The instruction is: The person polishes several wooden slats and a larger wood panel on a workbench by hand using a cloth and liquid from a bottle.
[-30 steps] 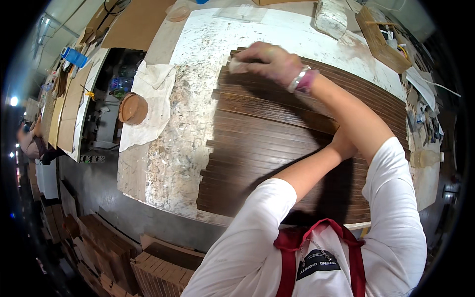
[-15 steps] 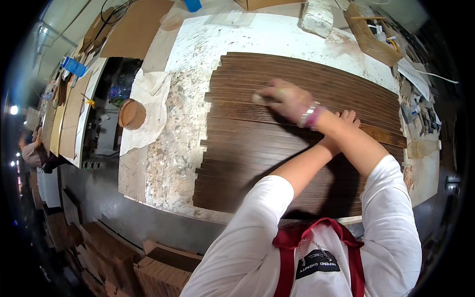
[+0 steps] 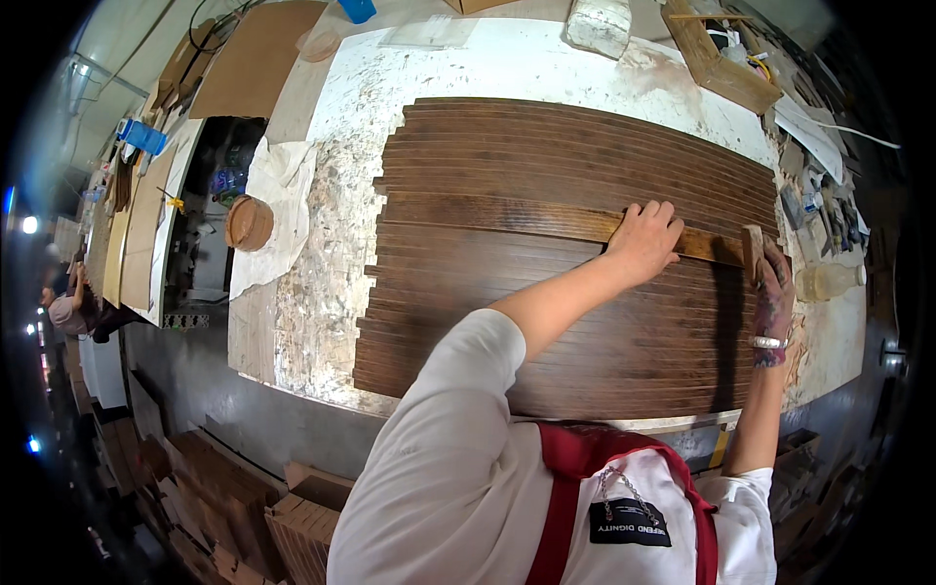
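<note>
A wide panel of dark brown wooden slats [image 3: 546, 322] lies on a white, stained worktable [image 3: 322, 253]. One lighter brown strip [image 3: 507, 216] runs across the panel. My left hand [image 3: 643, 239] rests flat on this strip near its right end, fingers apart. My right hand [image 3: 775, 292], with a bracelet at the wrist, grips a small wooden block [image 3: 753, 249] at the strip's right end, by the panel's right edge.
A white cloth [image 3: 283, 185] and a round wooden lid [image 3: 249, 222] lie left of the panel. A wooden box [image 3: 721, 58] and a pale sack [image 3: 600, 24] stand at the back. A plastic bottle [image 3: 829, 281] lies right. Stacked boards [image 3: 292, 517] sit below; a person [image 3: 68, 312] works far left.
My right hand has swept from the panel's upper left across to its right edge. My left hand has come out onto the lighter strip.
</note>
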The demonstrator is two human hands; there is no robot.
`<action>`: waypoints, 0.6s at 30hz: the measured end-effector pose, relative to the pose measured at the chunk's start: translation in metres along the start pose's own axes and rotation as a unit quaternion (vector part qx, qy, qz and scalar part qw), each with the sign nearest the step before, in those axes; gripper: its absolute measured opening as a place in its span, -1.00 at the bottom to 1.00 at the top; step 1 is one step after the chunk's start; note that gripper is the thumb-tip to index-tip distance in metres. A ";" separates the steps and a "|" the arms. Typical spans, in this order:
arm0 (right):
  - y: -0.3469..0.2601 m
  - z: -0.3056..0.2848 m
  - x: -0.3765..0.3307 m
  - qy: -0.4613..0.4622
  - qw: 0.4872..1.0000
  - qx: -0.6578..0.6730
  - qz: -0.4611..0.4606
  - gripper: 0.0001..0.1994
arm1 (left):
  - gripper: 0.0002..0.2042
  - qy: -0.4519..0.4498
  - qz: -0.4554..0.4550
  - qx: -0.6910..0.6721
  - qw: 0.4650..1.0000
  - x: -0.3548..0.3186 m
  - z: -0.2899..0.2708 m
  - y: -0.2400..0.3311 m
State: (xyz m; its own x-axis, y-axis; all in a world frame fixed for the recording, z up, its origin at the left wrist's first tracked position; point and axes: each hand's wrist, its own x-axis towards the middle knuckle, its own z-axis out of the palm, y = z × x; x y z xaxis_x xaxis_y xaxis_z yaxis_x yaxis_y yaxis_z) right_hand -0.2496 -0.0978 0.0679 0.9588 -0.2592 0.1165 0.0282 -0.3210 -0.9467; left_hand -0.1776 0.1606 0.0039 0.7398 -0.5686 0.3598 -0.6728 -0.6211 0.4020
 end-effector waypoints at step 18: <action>0.045 -0.062 -0.090 0.193 0.974 0.006 0.119 -0.65 | -0.62 -0.212 -0.087 -0.171 0.958 0.218 -0.057 -0.216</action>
State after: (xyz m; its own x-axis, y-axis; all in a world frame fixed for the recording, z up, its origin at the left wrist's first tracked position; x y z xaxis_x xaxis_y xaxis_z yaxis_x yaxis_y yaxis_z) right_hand -0.3520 -0.1458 0.0335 0.7606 -0.6492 -0.0056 -0.1768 -0.1988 -0.9640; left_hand 0.1295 0.2013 0.0434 0.7238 -0.6850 -0.0834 -0.4438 -0.5546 0.7039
